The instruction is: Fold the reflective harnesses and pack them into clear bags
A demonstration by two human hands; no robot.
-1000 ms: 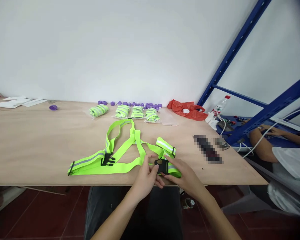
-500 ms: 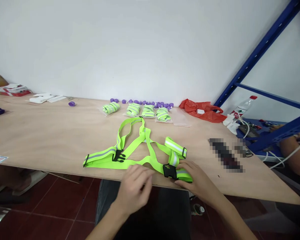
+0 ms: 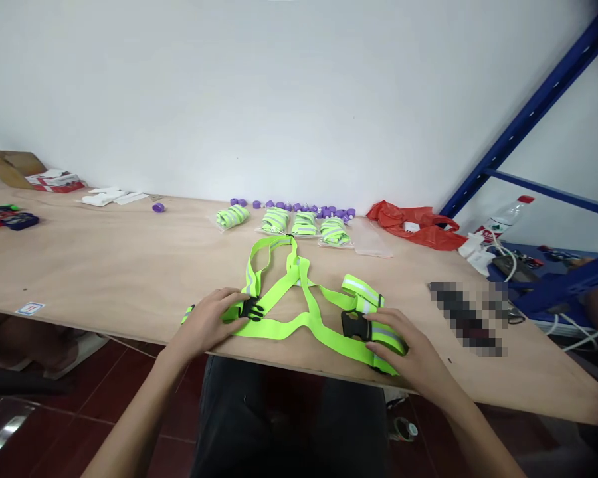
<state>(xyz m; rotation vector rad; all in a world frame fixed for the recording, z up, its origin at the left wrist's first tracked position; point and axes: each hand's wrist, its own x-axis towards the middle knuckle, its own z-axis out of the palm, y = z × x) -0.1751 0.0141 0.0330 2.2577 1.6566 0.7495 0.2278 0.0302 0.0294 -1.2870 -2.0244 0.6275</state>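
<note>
A neon-green reflective harness [image 3: 309, 312] with grey stripes lies spread near the table's front edge. At its left side my left hand [image 3: 209, 323] is closed over the strap, fingertips at the black pronged buckle half [image 3: 252, 309]. The strap's left end pokes out behind that hand. On the other side, my right hand [image 3: 411, 352] has thumb and fingers around the doubled strap, just beside the black socket buckle half [image 3: 355, 326]. A looped strap with a slider [image 3: 363, 290] rests above this buckle. The two buckle halves are apart.
Several bagged green straps [image 3: 275, 220] and purple rolls [image 3: 323, 212] line the wall. A clear bag [image 3: 372, 238], red plastic bag [image 3: 416, 224] and bottle [image 3: 508, 218] stand right, by a blue rack frame [image 3: 533, 109]. A blurred-out dark item [image 3: 463, 315] lies right. Boxes [image 3: 54, 180] sit far left.
My left hand has moved left from the harness's middle onto its left strap and buckle. My right hand stays at the right strap, whose buckle has turned slightly. The view has shifted left.
</note>
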